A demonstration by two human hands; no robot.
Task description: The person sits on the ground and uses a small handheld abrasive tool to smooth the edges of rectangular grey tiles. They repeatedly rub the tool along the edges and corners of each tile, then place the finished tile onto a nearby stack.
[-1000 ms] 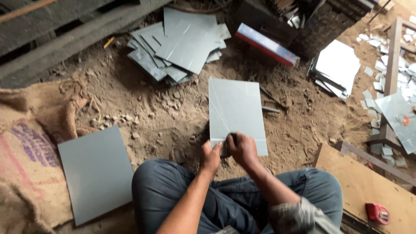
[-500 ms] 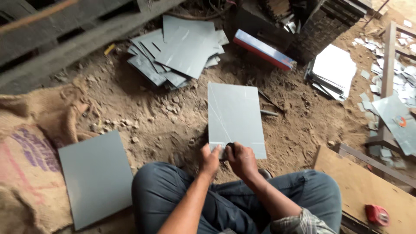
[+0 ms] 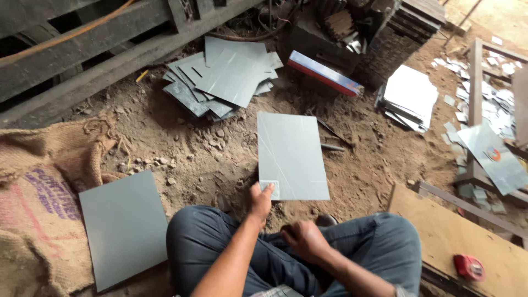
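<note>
**A:** So what was the place like?

**B:** Rough workshop, bare dirt floor (image 3: 181, 143) scattered with pebbles, heavy dark timber beams (image 3: 82, 60) along the back. A big burlap sack (image 3: 38, 203) was slumped on the left and a plywood board (image 3: 467, 242) lay at the right with a little red tape measure (image 3: 468, 267) on it.

**A:** And the person?

**B:** Sitting on the ground in jeans (image 3: 220, 247), knees spread, camera looking straight down at them.

**A:** Lots of those grey sheets around?

**B:** Yep. One sheet (image 3: 291, 154) lay flat in the dirt right in front of the knees, a few thin scratch lines across it. Another grey panel (image 3: 124, 225) sat by the sack, well apart from it. A messy pile (image 3: 225, 80) of the same stuff was up by the beams, and a white stack (image 3: 410, 96) off to the right.

**A:** What were the hands doing?

**B:** Left hand (image 3: 261, 198) was on the sheet's near left corner, fingers curled onto the edge, right by a small pale square marked there. Right hand (image 3: 302, 239) was back at the lap, loosely curled; couldn't tell if it held anything.
</note>
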